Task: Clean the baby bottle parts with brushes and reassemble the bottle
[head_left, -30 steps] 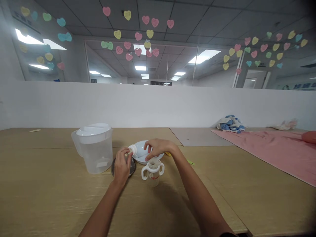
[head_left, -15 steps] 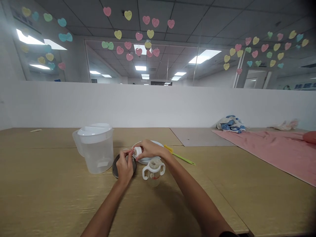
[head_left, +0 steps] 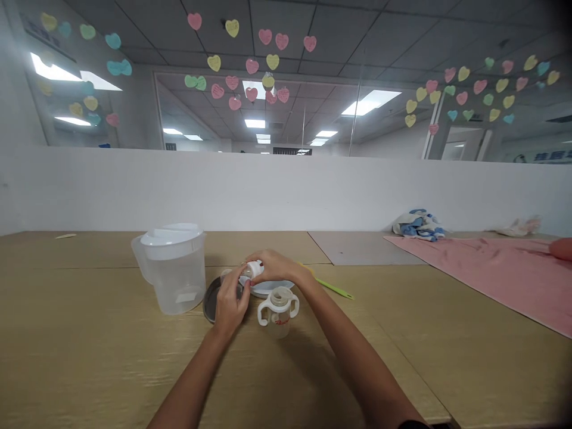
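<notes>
So, head view, the only one here. The small white and clear piece [head_left: 255, 269] is right between the two hands, up off the table [head_left: 111, 357], so neither one is really nearer; they're both on it. Its long axis looks to run roughly sideways, white collar toward the right hand [head_left: 274, 266], clear end toward the left hand [head_left: 230, 307]. Can't give you the exact tilt, fingers cover too much of it.

Left hand's partly closed, thumb and fingers a bit apart around the clear end. Right hand comes over from the other side with its fingers curled down around the collar. Looks like a light fingertip hold from both, but how hard either one is squeezing, I can't tell.

The two-handled bottle [head_left: 279, 316] is standing upright on the table, open mouth up, handles out left and right. From the bottle, the piece is off to the left and a bit farther from the person. To my eye the right hand and wrist are nearer the bottle's mouth, with the left hand just off to its left, and neither is touching the bottle.

Under and behind the hands there's a white plate [head_left: 268, 290], with a dark round dish [head_left: 208, 305] beside the left hand. The clear pitcher [head_left: 174, 274] is left of that dish, and the green-handled brush [head_left: 333, 288] sticks out on the right.
</notes>
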`<state>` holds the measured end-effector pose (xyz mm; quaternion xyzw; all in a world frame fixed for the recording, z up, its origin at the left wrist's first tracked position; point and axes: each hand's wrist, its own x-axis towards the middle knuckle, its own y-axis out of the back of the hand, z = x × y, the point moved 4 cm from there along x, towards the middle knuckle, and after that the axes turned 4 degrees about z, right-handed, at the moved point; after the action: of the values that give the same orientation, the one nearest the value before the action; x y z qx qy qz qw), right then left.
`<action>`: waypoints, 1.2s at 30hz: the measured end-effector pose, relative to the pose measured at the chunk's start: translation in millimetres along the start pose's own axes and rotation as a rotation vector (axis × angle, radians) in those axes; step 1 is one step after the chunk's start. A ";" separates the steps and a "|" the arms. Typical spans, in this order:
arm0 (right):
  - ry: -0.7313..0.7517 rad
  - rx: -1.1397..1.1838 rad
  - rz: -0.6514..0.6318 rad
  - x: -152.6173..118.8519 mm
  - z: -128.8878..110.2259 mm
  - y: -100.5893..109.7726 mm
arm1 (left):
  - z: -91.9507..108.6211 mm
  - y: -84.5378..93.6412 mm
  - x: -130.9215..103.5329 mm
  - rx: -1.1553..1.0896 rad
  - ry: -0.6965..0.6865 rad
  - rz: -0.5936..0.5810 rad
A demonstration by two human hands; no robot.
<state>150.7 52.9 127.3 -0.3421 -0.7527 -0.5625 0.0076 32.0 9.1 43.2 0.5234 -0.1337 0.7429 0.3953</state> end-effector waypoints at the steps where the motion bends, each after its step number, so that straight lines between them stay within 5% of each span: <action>1: 0.009 0.002 -0.005 0.2 1.5 0.3 | 0.9 -0.4 -0.5 0.011 -0.038 0.006; 13: -0.094 0.224 -0.019 -0.2 19.8 -3.1 | -5.4 3.5 -4.7 0.130 -0.027 0.142; 18: -0.054 0.107 0.007 -0.9 8.7 3.5 | -6.5 -1.3 -4.2 0.086 0.050 0.077; 23: -0.087 -0.003 0.091 -14.1 -4.3 34.8 | -1.2 -3.1 -6.7 -0.003 0.018 -0.023; 29: -0.114 0.155 -0.279 -36.7 -10.4 49.0 | 21.4 -14.2 -16.7 -0.059 -0.252 -0.304; 36: -0.124 0.194 -0.462 -34.1 5.8 32.5 | 24.8 -29.0 -25.2 0.020 -0.151 -0.358</action>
<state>196.0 44.9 139.0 -0.1927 -0.8603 -0.4524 -0.1347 73.2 1.5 24.9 0.5971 -0.0604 0.6207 0.5046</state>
